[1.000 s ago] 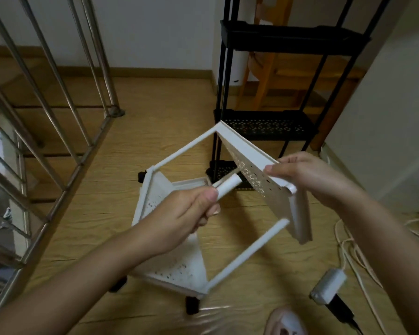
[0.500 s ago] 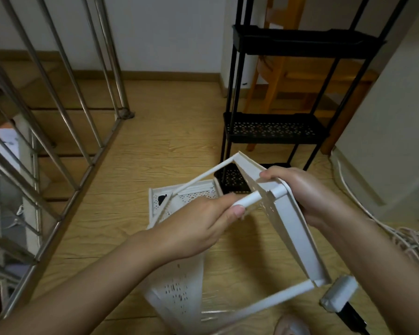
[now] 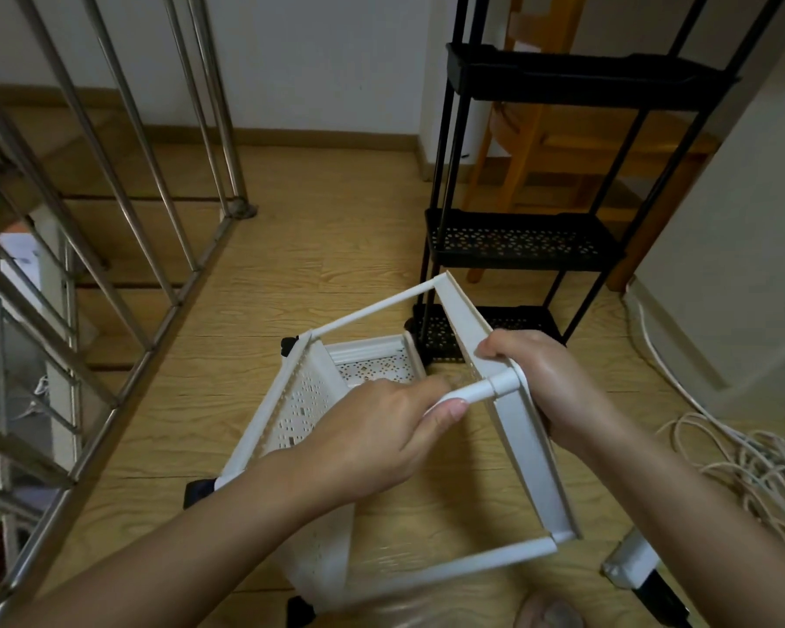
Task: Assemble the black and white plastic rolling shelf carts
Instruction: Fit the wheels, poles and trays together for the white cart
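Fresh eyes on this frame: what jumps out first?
Dead centre, both hands work a half-built white cart tilted over the floor: the left hand grips a white pole at the corner of the tray the right hand holds. Behind, upper right, the black cart stands assembled. A steel railing fills the left side.

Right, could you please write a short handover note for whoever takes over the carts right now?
Left hand grips a white pole, its tip at a corner socket of the upper white shelf.
Right hand holds that shelf, tilted.
Lower white shelf rests on the floor, joined by two other poles.
Done: black cart stands built behind.
Left: seat this pole fully; fourth pole not visible.
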A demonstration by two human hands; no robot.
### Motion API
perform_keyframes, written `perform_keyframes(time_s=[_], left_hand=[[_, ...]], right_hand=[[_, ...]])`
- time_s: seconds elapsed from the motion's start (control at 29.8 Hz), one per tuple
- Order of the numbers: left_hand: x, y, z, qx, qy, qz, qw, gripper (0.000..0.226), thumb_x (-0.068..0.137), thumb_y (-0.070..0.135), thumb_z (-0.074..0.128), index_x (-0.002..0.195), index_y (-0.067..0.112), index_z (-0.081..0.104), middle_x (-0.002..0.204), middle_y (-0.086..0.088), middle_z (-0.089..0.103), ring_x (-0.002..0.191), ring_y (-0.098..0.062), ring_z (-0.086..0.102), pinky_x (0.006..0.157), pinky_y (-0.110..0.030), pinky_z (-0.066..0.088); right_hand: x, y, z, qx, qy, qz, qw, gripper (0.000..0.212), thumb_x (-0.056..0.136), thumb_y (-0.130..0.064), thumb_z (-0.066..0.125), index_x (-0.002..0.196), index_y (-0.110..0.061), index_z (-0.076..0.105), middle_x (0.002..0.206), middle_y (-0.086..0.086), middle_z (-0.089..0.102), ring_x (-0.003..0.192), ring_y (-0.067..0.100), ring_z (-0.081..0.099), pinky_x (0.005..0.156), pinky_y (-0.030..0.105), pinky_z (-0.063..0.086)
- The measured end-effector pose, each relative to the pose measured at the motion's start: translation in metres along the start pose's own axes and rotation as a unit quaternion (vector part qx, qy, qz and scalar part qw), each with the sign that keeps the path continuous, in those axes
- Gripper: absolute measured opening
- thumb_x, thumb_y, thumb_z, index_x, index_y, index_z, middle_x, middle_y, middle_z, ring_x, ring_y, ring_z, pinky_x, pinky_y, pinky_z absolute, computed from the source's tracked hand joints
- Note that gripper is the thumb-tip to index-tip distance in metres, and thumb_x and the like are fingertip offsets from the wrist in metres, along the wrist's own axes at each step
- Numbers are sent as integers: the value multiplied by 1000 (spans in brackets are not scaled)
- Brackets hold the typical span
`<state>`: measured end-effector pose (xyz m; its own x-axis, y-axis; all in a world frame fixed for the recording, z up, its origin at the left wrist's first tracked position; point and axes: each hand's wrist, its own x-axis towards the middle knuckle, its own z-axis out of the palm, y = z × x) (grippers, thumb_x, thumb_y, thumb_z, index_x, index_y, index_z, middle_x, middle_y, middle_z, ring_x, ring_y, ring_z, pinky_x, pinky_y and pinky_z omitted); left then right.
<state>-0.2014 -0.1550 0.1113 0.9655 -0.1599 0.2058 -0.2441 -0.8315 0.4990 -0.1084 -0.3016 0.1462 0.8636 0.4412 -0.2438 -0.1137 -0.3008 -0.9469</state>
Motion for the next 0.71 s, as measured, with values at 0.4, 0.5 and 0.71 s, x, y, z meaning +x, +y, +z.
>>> perform_keyframes(time_s=[0.4, 0.5, 0.71], left_hand=[[-11, 2, -9, 121, -70, 15, 990, 37, 91, 55, 9, 92, 26, 33, 60, 10, 36, 54, -17, 41, 54, -36, 40], [-17, -3, -11, 169, -46, 50, 983, 49, 97, 55, 16, 93, 17, 48, 54, 6, 39, 44, -14, 25, 42, -29, 25], [-20, -1, -8, 212, -46, 71, 974, 48, 97, 53, 21, 91, 15, 51, 54, 5, 44, 41, -7, 11, 38, -27, 12]], right_hand=[[-19, 13, 26, 43, 65, -34, 996, 24, 89, -7, 50, 67, -7, 41, 68, 5, 37, 61, 14, 33, 50, 22, 29], [-25, 22, 32, 73, 77, -46, 993, 27, 89, -2, 48, 64, -10, 42, 56, -4, 33, 55, 10, 31, 47, 21, 26], [-37, 24, 38, 126, 97, -10, 987, 13, 90, -5, 48, 79, -12, 50, 65, 1, 40, 55, 8, 37, 47, 18, 32]])
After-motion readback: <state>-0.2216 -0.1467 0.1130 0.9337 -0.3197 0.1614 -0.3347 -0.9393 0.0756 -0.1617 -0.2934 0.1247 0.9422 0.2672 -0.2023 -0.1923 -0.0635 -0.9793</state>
